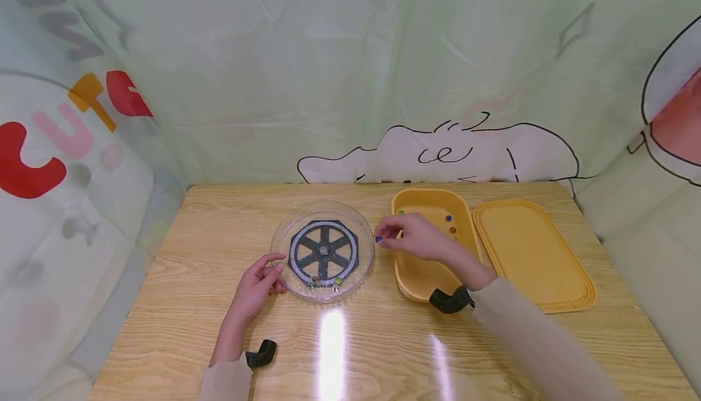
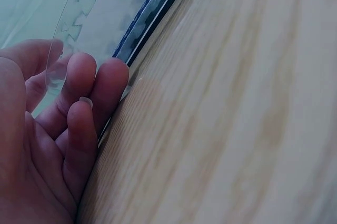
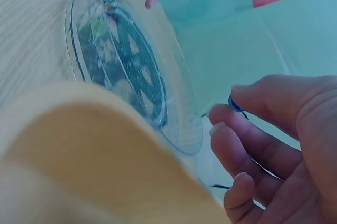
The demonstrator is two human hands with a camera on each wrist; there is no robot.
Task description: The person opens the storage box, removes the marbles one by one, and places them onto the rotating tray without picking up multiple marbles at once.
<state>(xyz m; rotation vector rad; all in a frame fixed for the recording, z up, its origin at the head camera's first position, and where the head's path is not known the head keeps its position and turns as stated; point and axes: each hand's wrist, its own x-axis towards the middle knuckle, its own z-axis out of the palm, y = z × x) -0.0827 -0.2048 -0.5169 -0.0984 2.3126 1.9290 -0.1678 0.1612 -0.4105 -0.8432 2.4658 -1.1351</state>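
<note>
Right hand [image 1: 413,237] holds a small blue bead [image 1: 378,239] between thumb and index finger, the other fingers loosely bent; a fingertip pinch, likely because the bead is too small for a fuller grip. Bead sits in the head view just right of the clear round dish [image 1: 366,224]; height above table [image 1: 219,224] cannot be told. Left hand [image 1: 257,285] is narrow about the dish's left rim, clear wall between its fingers, probably to keep a light, smooth dish from sliding. Dark spoked wheel [image 1: 323,252] shows at the dish's middle, whether in it or beneath it unclear. Small colored beads [image 1: 338,281] lie together at the dish's near side. Yellow bin [image 1: 402,279], right of the dish, has more loose beads [image 1: 448,218]; its tall wall presumably stops them rolling away. Yellow lid [image 1: 531,255] lies flat at the bin's right, which leaves the bin's top open to reach.
</note>
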